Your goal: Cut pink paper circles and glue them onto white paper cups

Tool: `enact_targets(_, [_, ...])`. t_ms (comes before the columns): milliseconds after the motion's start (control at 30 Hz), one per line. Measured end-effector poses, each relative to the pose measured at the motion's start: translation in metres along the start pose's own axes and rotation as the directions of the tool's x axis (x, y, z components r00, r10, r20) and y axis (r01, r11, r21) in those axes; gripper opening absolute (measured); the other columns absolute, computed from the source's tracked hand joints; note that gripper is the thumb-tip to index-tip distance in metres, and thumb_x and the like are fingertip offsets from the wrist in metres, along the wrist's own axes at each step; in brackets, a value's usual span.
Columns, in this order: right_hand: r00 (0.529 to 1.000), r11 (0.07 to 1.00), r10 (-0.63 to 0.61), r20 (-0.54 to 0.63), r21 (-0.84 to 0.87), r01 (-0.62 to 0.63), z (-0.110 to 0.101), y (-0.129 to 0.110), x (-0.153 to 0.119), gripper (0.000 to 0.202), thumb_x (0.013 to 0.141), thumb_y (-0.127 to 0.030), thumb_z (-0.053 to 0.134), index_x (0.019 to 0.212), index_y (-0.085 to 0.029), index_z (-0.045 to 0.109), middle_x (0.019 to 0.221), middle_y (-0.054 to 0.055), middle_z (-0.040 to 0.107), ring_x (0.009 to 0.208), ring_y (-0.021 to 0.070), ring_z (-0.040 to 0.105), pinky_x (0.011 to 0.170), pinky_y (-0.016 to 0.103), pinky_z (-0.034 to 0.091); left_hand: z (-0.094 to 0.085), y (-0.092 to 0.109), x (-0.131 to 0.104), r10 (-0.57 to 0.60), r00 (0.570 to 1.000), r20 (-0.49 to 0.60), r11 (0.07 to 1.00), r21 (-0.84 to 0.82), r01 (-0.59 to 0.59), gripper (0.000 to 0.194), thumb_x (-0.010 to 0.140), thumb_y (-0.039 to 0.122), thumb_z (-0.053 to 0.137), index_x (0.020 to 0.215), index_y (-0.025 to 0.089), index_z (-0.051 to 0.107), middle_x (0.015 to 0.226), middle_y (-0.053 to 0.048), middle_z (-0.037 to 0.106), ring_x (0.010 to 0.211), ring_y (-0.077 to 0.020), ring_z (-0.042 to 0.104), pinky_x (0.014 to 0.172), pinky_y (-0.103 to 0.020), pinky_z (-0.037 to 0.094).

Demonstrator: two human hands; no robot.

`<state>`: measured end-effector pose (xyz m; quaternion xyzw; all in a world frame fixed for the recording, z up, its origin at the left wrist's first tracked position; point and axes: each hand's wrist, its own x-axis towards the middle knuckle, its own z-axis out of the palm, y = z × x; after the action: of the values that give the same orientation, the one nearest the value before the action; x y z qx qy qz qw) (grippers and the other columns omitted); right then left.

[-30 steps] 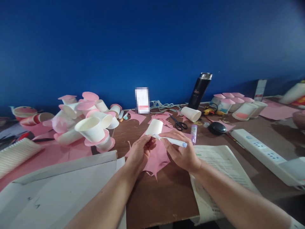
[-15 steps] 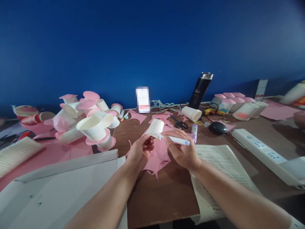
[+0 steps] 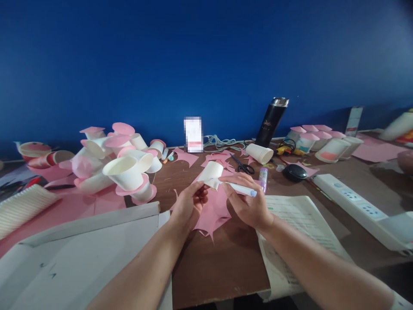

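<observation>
A white paper cup (image 3: 210,171) lies tilted over pink paper scraps (image 3: 215,212), its near rim pinched in the fingers of my left hand (image 3: 191,202). In my right hand (image 3: 251,204) is a white marker pen (image 3: 239,188), its light blue end pointing right. The pen's other end meets or comes very near the cup's near edge; the exact contact is too small to make out. Just behind my right hand stands a purple glue stick (image 3: 263,177). Black scissors (image 3: 243,165) rest farther back.
To the left are piled paper cups with pink discs (image 3: 125,172) and a white box (image 3: 80,258). A black flask (image 3: 271,122), computer mouse (image 3: 294,172), power strip (image 3: 358,206) and printed sheet (image 3: 303,224) are on the right. A phone (image 3: 193,135) leans against the wall.
The pen has shifted very slightly at the cup's edge. Both hands keep nearly the same position and grip.
</observation>
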<state>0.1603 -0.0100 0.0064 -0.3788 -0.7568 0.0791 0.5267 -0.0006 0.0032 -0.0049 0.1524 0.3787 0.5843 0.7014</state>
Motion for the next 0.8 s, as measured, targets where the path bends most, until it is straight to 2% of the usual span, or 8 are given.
enact_targets(167, [0.998,0.999,0.021,0.06,0.043,-0.024,-0.001,-0.004,0.0,0.016,0.086,-0.019,0.059,0.097,-0.026,0.068,0.087,0.001,0.071,0.084,0.0183,0.064,0.085,0.039,0.048,0.0,0.001,0.0,-0.015,1.0,-0.007,1.0,-0.002,0.015,0.005,0.074,0.011,0.065,0.069,0.009,0.063,0.063,-0.003,0.059,0.054,-0.0066,0.052,0.049,-0.016,0.041])
enact_targets(267, [0.979,0.969,0.201,-0.041,0.154,-0.193,0.0,-0.001,0.003,0.015,0.089,-0.026,0.057,0.098,-0.022,0.067,0.087,0.003,0.07,0.074,0.0157,0.064,0.073,0.033,0.051,0.001,0.003,-0.001,-0.033,0.999,0.016,0.998,-0.047,0.034,0.007,0.075,0.01,0.061,0.069,0.009,0.061,0.062,-0.003,0.057,0.053,-0.0069,0.051,0.049,-0.016,0.042])
enact_targets(333, [0.913,0.89,0.396,-0.096,0.286,-0.356,0.001,0.007,0.005,0.017,0.09,-0.032,0.056,0.098,-0.02,0.065,0.08,0.003,0.068,0.062,0.0134,0.062,0.063,0.029,0.051,0.001,0.004,-0.001,-0.059,0.998,0.036,0.995,-0.077,0.062,0.007,0.076,0.01,0.061,0.069,0.01,0.06,0.062,-0.002,0.056,0.054,-0.0073,0.051,0.049,-0.017,0.042])
enact_targets(400, [0.814,0.756,0.574,-0.092,0.441,-0.483,0.005,0.017,0.006,0.022,0.088,-0.038,0.058,0.099,-0.02,0.061,0.078,0.003,0.068,0.064,0.0142,0.064,0.065,0.03,0.053,0.001,0.006,-0.002,-0.082,0.995,0.057,0.99,-0.11,0.088,0.006,0.076,0.011,0.062,0.07,0.011,0.06,0.064,-0.002,0.056,0.055,-0.0074,0.051,0.049,-0.017,0.042])
enact_targets(500, [0.689,0.514,0.719,0.094,0.595,-0.618,0.012,0.027,0.004,0.036,0.081,-0.041,0.066,0.109,-0.021,0.056,0.095,0.006,0.07,0.084,0.0183,0.069,0.076,0.033,0.054,0.001,0.007,-0.005,-0.113,0.987,0.112,0.981,-0.143,0.129,0.005,0.075,0.012,0.063,0.071,0.011,0.059,0.066,-0.002,0.056,0.056,-0.0073,0.051,0.048,-0.017,0.042])
enact_targets(567, [0.686,0.444,0.688,0.239,0.609,-0.657,0.016,0.028,0.003,0.04,0.079,-0.044,0.067,0.11,-0.021,0.057,0.1,0.007,0.069,0.089,0.0201,0.068,0.076,0.033,0.054,0.002,0.007,-0.007,-0.161,0.976,0.144,0.975,-0.133,0.18,0.006,0.075,0.011,0.063,0.07,0.01,0.06,0.066,-0.003,0.055,0.056,-0.0074,0.051,0.048,-0.017,0.042])
enact_targets(633, [0.718,0.443,0.619,0.317,0.614,-0.653,0.019,0.024,0.003,0.037,0.08,-0.048,0.065,0.104,-0.02,0.06,0.097,0.008,0.07,0.086,0.0209,0.067,0.073,0.033,0.055,0.003,0.006,-0.009,-0.203,0.967,0.155,0.969,-0.111,0.221,0.006,0.074,0.011,0.063,0.069,0.01,0.06,0.065,-0.003,0.055,0.056,-0.0073,0.051,0.048,-0.016,0.043])
enact_targets(800, [0.76,0.476,0.591,0.269,0.644,-0.599,0.021,0.018,0.005,0.037,0.079,-0.05,0.066,0.098,-0.02,0.061,0.091,0.006,0.07,0.081,0.0204,0.066,0.071,0.032,0.054,0.004,0.001,-0.012,-0.125,0.975,0.184,0.992,0.032,0.121,0.009,0.073,0.017,0.07,0.077,0.01,0.066,0.071,-0.003,0.06,0.062,-0.0081,0.056,0.056,-0.018,0.048])
